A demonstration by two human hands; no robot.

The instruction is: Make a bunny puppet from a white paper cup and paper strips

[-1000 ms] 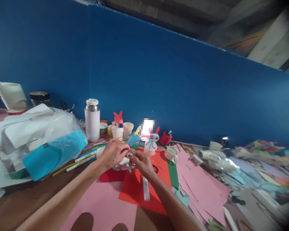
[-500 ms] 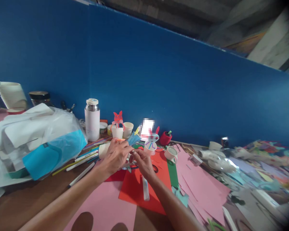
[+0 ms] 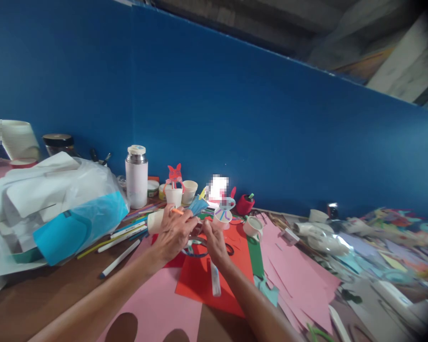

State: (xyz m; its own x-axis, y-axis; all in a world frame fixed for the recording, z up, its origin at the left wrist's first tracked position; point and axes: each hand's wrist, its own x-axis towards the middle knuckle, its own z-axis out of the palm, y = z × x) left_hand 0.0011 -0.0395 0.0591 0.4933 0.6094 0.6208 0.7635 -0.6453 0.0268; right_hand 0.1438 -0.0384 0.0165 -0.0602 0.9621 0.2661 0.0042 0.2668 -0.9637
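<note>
My left hand (image 3: 176,230) is closed around a white paper cup (image 3: 154,222) lying on its side, its rim end hidden behind my fingers. An orange strip (image 3: 178,212) shows at my left knuckles. Just beyond my fingers is a blue paper piece (image 3: 199,206) with a yellow tip; whether it joins the cup cannot be seen. My right hand (image 3: 215,240) pinches thumb against fingers close to my left fingertips, and what sits in the pinch is too small to name. Below both hands, a dark blue ring-shaped handle (image 3: 196,254) lies over red paper (image 3: 231,289).
A red cat figure (image 3: 174,173) stands in a cup behind my left hand, near a white flask (image 3: 137,183). Markers (image 3: 119,259) and a stuffed plastic bag (image 3: 67,204) lie left. Rightward are a mug (image 3: 253,228), pink sheets (image 3: 299,275) and paper scraps. A blue partition (image 3: 235,104) rises behind.
My right hand has shifted slightly and its fingers have drawn up beside my left fingertips. My left hand has turned a little, showing more of the orange strip and of the dark handle below.
</note>
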